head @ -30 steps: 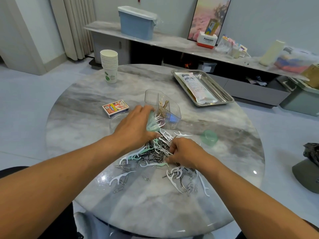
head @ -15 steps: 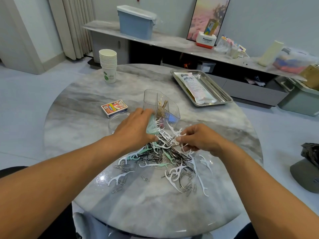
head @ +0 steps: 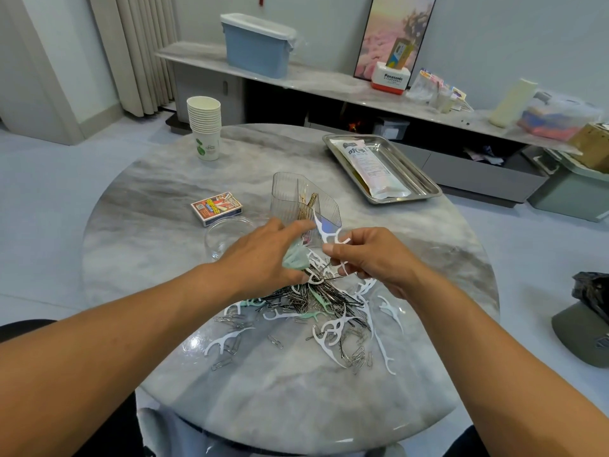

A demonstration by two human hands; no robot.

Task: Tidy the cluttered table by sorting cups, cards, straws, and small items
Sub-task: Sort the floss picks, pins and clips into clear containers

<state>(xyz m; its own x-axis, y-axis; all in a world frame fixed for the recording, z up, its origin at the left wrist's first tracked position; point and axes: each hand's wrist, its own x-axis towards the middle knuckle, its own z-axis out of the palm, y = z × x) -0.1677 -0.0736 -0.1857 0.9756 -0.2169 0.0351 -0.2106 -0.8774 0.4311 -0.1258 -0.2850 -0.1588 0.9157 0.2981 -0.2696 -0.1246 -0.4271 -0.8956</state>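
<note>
White floss picks (light, stiff, snaggy, best pinched by handles) sit pinched in right hand beside clear organizer, left hand gripping green picks above mixed pile on table.

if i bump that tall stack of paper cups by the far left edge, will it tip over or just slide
The stack of paper cups looks tall against its narrow base, so a knock near the top would probably tip it. Empty paper cups are likely light, and the table looks glossy, so a low push may slide it.
</note>
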